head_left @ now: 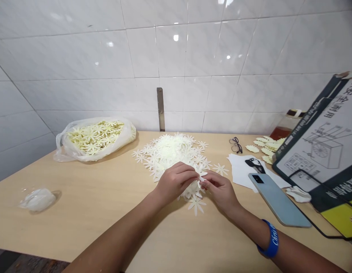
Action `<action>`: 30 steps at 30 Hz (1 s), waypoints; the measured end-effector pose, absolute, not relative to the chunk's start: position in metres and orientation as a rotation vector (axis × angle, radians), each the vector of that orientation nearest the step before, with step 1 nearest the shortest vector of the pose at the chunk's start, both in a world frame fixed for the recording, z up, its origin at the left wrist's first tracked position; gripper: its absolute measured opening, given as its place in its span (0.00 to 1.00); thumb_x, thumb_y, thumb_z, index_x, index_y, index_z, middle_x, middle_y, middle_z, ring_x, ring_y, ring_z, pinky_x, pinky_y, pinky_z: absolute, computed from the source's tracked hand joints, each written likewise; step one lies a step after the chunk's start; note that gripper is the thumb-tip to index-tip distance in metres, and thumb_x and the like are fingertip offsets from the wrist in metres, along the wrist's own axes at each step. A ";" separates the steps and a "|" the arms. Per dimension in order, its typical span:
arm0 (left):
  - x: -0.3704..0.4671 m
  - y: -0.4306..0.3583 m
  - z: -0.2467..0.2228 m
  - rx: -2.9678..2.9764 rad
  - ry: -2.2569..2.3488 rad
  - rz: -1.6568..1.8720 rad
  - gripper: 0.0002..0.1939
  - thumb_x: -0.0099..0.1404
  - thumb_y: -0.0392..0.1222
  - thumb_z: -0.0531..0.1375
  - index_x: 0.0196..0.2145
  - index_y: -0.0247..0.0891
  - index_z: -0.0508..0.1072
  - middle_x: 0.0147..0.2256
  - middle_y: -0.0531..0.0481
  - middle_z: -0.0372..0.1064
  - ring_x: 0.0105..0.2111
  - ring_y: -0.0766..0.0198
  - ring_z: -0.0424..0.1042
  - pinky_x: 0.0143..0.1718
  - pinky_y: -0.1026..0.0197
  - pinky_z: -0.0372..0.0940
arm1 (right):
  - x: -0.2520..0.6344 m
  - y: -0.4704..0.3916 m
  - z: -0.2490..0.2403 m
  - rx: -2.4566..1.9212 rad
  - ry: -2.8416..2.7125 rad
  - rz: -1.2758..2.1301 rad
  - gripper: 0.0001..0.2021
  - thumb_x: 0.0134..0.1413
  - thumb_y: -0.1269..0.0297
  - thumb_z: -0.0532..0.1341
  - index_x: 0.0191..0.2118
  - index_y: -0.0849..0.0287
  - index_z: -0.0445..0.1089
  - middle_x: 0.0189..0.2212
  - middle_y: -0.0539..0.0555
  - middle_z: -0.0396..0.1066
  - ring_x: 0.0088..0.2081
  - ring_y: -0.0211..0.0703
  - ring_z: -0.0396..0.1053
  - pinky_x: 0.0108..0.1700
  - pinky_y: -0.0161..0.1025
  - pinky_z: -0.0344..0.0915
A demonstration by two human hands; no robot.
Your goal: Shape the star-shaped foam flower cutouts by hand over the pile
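A white petal-shaped piece (202, 175) is pinched between both hands at the front of a large heap of white flower cut-outs (172, 148). My left hand (177, 180) has its fingertips closed on the piece's left side. From the right, my right hand (220, 189) holds it between thumb and fingers. A single flower cut-out (196, 204) lies flat on the table just below the hands, and another (220, 169) rests to the right of the heap. The fingers partly cover the held piece.
An open plastic bag (127, 141) of yellowish flowers lies at left, a crumpled bag (38, 200) at front left. Right are glasses (235, 145), white paper (240, 175), a phone (281, 201), yellowish cut-outs (267, 146), a jar (284, 127) and a leaning box (321, 148).
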State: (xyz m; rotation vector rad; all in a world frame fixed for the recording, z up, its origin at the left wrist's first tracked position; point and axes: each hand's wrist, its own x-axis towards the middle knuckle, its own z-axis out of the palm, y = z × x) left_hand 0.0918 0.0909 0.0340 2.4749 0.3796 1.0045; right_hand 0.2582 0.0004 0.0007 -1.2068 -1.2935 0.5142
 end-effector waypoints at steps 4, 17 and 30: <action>0.091 0.092 0.033 2.445 0.309 1.018 0.11 0.67 0.44 0.57 0.40 0.42 0.79 0.38 0.43 0.77 0.41 0.57 0.72 0.46 0.56 0.64 | 0.259 0.000 -0.001 -1.183 -1.301 0.527 0.11 0.55 0.58 0.64 0.24 0.56 0.72 0.22 0.49 0.64 0.27 0.41 0.62 0.30 0.38 0.59; 0.098 0.076 0.034 2.318 0.410 1.094 0.09 0.65 0.44 0.60 0.38 0.40 0.79 0.38 0.44 0.77 0.40 0.58 0.74 0.45 0.58 0.66 | 0.258 -0.001 0.000 -1.214 -1.390 0.453 0.14 0.60 0.60 0.60 0.24 0.57 0.68 0.24 0.50 0.62 0.29 0.41 0.61 0.31 0.38 0.57; 0.101 0.077 0.037 1.628 0.727 1.041 0.11 0.64 0.46 0.59 0.31 0.35 0.73 0.29 0.50 0.72 0.31 0.65 0.70 0.35 0.64 0.65 | 0.257 -0.004 0.007 -1.229 -1.411 0.471 0.15 0.62 0.63 0.56 0.23 0.56 0.64 0.24 0.50 0.63 0.29 0.42 0.62 0.34 0.39 0.58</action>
